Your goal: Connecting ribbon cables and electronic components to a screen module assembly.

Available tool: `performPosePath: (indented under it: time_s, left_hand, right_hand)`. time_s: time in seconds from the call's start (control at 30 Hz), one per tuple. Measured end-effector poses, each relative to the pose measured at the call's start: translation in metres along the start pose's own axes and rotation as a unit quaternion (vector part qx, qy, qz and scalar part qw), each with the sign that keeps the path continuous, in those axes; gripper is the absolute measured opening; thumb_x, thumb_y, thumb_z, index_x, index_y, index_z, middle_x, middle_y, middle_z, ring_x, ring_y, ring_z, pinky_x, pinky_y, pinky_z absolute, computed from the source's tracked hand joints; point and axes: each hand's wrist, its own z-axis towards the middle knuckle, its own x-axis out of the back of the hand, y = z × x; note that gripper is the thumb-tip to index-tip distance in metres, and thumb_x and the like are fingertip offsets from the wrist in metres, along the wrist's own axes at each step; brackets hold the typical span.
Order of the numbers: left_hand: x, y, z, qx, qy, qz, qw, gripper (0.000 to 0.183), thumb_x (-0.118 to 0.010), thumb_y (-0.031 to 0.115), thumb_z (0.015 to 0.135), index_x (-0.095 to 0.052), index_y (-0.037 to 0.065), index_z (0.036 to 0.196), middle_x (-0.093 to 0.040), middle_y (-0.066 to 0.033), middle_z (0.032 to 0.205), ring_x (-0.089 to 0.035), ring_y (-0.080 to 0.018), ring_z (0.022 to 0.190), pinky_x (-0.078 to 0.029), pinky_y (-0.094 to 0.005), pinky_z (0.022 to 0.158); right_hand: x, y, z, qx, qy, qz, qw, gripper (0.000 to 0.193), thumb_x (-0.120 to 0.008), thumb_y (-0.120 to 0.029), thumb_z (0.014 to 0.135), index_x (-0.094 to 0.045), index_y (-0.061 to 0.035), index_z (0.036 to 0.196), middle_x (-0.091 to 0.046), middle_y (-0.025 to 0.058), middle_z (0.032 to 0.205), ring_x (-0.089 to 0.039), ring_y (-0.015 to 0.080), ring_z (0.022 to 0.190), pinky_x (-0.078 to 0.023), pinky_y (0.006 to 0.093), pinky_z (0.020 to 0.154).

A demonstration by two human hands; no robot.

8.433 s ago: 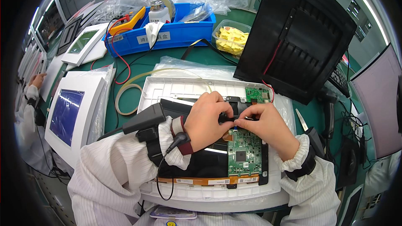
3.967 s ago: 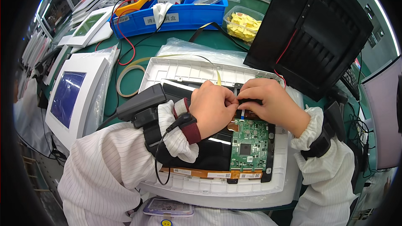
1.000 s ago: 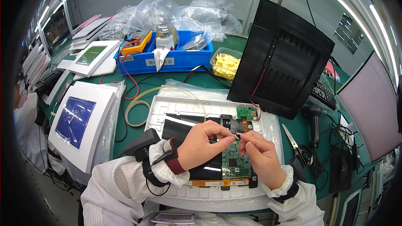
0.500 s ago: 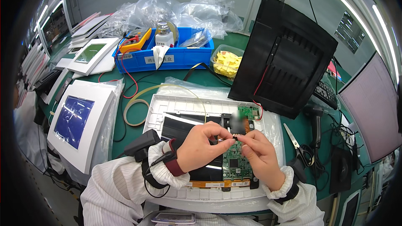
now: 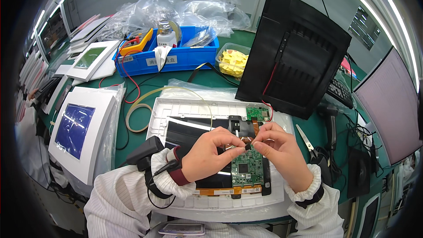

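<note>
A white plastic housing [image 5: 176,105] lies in front of me with a dark display panel [image 5: 189,125] and a green circuit board [image 5: 242,167] inside it. Above the board, my left hand [image 5: 211,155] is closed, thumb and index finger pinched at a small dark piece too small to name. My right hand [image 5: 282,150] is pinched just to its right, its fingertips almost meeting the left's; what they grip is hidden. Orange flat cables [image 5: 229,191] run along the panel's near edge. A smaller green board [image 5: 257,113] sits at the housing's far right corner, a red wire reaching it.
A black panel [image 5: 295,53] stands tilted behind the housing. Scissors [image 5: 305,138] and a handheld scanner [image 5: 329,128] lie right. A tape roll [image 5: 140,118] lies left, its strip reaching over the housing. Farther back are a blue bin [image 5: 176,64] and a tub of yellow pieces [image 5: 232,61].
My right hand has risen slightly and turned, its fingertips now a little apart from the left's. A blurred dark patch beyond the fingers is gone. The view has shifted slightly.
</note>
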Motion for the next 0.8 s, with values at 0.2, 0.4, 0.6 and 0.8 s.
performPosePath:
  time_s: [0.2,0.4,0.6,0.8]
  left_hand:
    - [0.000,-0.005,0.000,-0.082,-0.002,0.036,0.996,0.009,-0.061,0.010,0.075,-0.063,0.003,0.082,-0.059,-0.0051,0.076,-0.052,-0.0151,0.071,-0.041,-0.0259,0.064]
    - [0.000,-0.003,0.001,0.009,0.020,0.035,0.999,0.010,-0.064,0.013,0.073,-0.064,0.004,0.078,-0.059,-0.0039,0.072,-0.050,-0.0116,0.065,-0.039,-0.0235,0.060]
    - [0.000,-0.005,0.000,0.022,0.026,0.042,0.999,0.010,-0.064,0.014,0.073,-0.064,0.005,0.078,-0.059,-0.0030,0.074,-0.049,-0.0117,0.065,-0.039,-0.0234,0.060]
    - [0.000,-0.007,0.000,-0.017,0.028,0.033,0.999,0.010,-0.064,0.013,0.073,-0.064,0.006,0.079,-0.059,-0.0031,0.073,-0.050,-0.0120,0.066,-0.039,-0.0239,0.059]
  right_hand:
    - [-0.004,-0.002,0.005,-0.016,-0.030,0.045,0.998,0.012,-0.066,-0.008,0.072,-0.060,0.0003,0.078,-0.045,0.0026,0.088,-0.043,0.0082,0.077,-0.037,0.0200,0.065]
    - [-0.006,0.004,0.007,0.007,0.019,-0.035,0.999,0.010,-0.067,-0.008,0.069,-0.061,-0.0003,0.072,-0.046,0.0019,0.085,-0.042,0.0091,0.075,-0.037,0.0207,0.064]
    - [-0.006,0.004,0.009,0.013,0.084,-0.051,0.995,0.013,-0.067,-0.012,0.071,-0.062,-0.0001,0.075,-0.048,0.0037,0.086,-0.044,0.0110,0.077,-0.037,0.0214,0.064]
    - [-0.005,0.003,0.011,0.002,-0.012,-0.069,0.998,0.013,-0.067,-0.011,0.070,-0.062,-0.0003,0.077,-0.048,0.0039,0.087,-0.045,0.0114,0.079,-0.037,0.0218,0.065]
